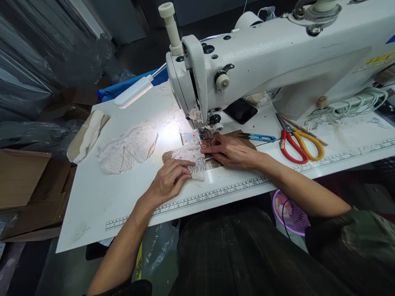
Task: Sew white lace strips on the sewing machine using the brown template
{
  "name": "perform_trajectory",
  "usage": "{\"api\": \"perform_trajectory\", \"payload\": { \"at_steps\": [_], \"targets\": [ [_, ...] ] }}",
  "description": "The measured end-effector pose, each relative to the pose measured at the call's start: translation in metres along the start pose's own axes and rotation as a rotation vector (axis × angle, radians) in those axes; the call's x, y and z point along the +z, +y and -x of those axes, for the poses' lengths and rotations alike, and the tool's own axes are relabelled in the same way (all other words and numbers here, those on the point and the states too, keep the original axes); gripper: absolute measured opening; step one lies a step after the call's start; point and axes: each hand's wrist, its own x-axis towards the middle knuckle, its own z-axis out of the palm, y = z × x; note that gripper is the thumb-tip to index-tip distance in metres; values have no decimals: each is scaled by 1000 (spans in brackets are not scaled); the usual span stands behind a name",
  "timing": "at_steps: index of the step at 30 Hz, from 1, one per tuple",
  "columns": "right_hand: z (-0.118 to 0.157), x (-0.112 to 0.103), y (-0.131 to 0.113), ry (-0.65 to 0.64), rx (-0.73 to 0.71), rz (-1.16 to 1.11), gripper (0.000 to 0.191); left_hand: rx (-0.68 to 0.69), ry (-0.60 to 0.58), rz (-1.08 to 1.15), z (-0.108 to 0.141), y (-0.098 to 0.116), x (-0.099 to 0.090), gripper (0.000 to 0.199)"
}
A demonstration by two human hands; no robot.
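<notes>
A white lace piece (187, 153) lies under the needle area of a white sewing machine (197, 78), beside the presser foot (204, 133). Along its near left edge my left hand (168, 177) has its fingers bent, with index finger and thumb closed at the lace. My right hand (231, 151) lies flat just right of the presser foot, fingers stretched and apart, index fingertip on the lace edge. Beneath that hand is a brown board (240, 135) with a metal plate (213, 163). Small red marks show near the needle. The lace partly hides the machine bed.
Another gathered lace piece (129, 148) lies left on the white table (92, 197). Blue thread snips (261, 137), red-and-yellow scissors (300, 146) and a black phone (240, 111) are to the right. A lit lamp (134, 91) hangs left of the machine head; a purple basket (293, 218) stands below.
</notes>
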Motion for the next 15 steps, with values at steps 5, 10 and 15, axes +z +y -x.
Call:
{"api": "perform_trajectory", "payload": {
  "at_steps": [5,10,15],
  "targets": [
    [0,3,-6,-15,-11,172,41,104,-84,-105,-1,0,-2,8],
    [1,7,-3,2,-30,179,43,179,-77,-167,1,-2,1,8],
    [2,2,0,-5,39,46,44,246,27,-136,0,-4,3,5]
  ]
}}
